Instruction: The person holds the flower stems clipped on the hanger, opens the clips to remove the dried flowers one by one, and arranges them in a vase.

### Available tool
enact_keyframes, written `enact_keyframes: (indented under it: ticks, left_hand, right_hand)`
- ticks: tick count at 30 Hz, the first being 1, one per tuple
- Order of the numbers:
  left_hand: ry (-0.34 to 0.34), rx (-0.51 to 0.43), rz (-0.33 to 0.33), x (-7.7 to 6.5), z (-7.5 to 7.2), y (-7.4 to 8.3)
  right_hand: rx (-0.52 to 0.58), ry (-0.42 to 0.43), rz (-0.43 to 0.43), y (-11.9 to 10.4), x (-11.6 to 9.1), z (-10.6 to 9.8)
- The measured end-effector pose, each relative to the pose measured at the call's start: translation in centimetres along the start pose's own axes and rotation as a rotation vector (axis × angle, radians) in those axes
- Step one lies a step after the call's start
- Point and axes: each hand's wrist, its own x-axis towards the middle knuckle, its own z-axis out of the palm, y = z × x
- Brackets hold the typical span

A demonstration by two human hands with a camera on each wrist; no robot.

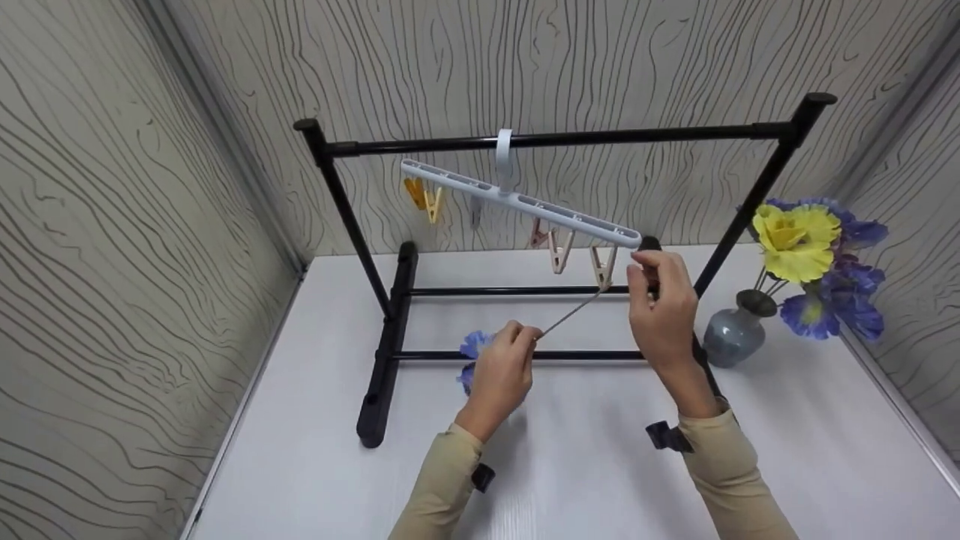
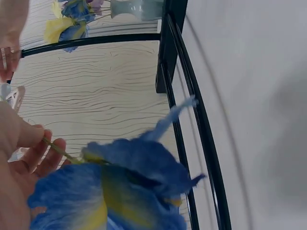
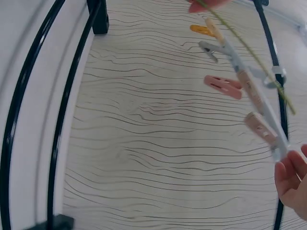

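My left hand (image 1: 504, 371) pinches the thin green stem (image 1: 570, 313) of a blue artificial iris (image 2: 120, 187), its bloom hanging low beside the palm. The free end of that stem slants up toward the beige clothespin (image 1: 603, 267) at the near end of a pale blue clip hanger (image 1: 517, 201). My right hand (image 1: 664, 307) is raised at this end, fingertips right at the hanger's tip, thumb and forefinger slightly apart. Other clothespins hang along the bar: a pale pink one (image 1: 559, 251), a darker pink one (image 3: 223, 86), a grey one (image 3: 211, 50), a yellow one (image 1: 433, 204) and an orange one (image 1: 414, 192).
The hanger hooks over the top bar (image 1: 637, 137) of a black rack standing on the white table (image 1: 315, 480). Two lower bars (image 1: 592, 355) cross between its feet. On the right, a grey-blue vase (image 1: 735, 337) holds yellow and blue flowers (image 1: 799, 240). Patterned panels (image 1: 562, 67) enclose the table.
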Motion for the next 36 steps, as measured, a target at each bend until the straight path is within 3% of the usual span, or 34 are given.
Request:
enact_keyframes:
  ticks: [3,6,10,15,20,27,31,36]
  left_hand:
    - [0.017,0.083,0.046,0.0,-0.1,-0.3]
    - [0.025,0.161,0.094,0.0,-0.1,-0.2]
    - [0.032,0.264,0.160,0.2,-0.1,-0.2]
    - [0.030,0.359,0.207,0.1,-0.3,-0.3]
    - [0.023,0.425,0.225,0.0,-0.9,-0.5]
    - [0.024,0.445,0.268,-0.3,-0.7,-0.3]
    - [0.032,0.429,0.290,-0.3,-0.5,-0.2]
    - [0.060,0.397,0.326,-0.2,-0.5,-0.1]
  right_hand:
    - [-0.026,-0.096,-0.102,-0.8,0.2,-0.5]
    - [-0.067,-0.297,-0.149,-1.4,-0.1,-1.1]
    - [-0.140,-0.617,-0.121,-1.8,-1.3,-1.3]
    - [-0.187,-0.869,-0.073,-2.1,-3.0,-0.6]
    - [-0.181,-0.981,-0.060,-2.2,-3.7,0.4]
    - [-0.081,-1.167,0.056,-1.6,-4.4,1.4]
    - [0.010,-1.174,0.095,-1.2,-4.8,1.8]
    - [0.134,-1.157,0.213,-0.9,-5.0,1.7]
